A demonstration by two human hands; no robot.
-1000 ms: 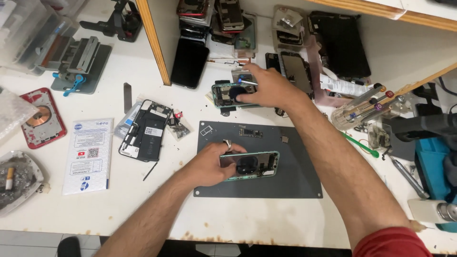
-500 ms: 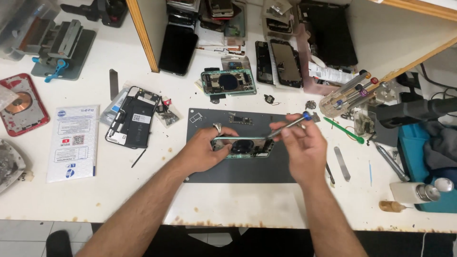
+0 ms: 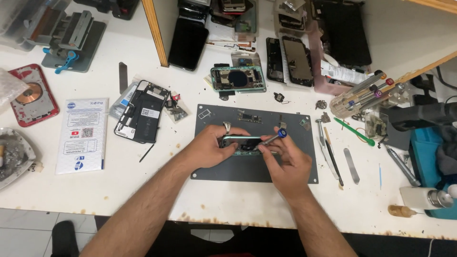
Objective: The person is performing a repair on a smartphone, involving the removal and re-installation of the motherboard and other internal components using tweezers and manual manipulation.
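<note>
My left hand (image 3: pixel 209 145) has its fingers clamped on a green phone (image 3: pixel 243 143) over the dark mat (image 3: pixel 285 171). My right hand (image 3: pixel 285 164) pinches a screwdriver (image 3: pixel 271 139), its tip touching the phone between my hands.

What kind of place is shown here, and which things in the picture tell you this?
Most likely a phone repair workbench. Opened phones lie on the white table, screwdrivers stand in a rack, and the left hand steadies a green phone frame on a grey mat.

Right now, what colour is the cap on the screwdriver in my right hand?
Blue: the screwdriver in the right hand has a blue cap, seen in the head view.
</note>
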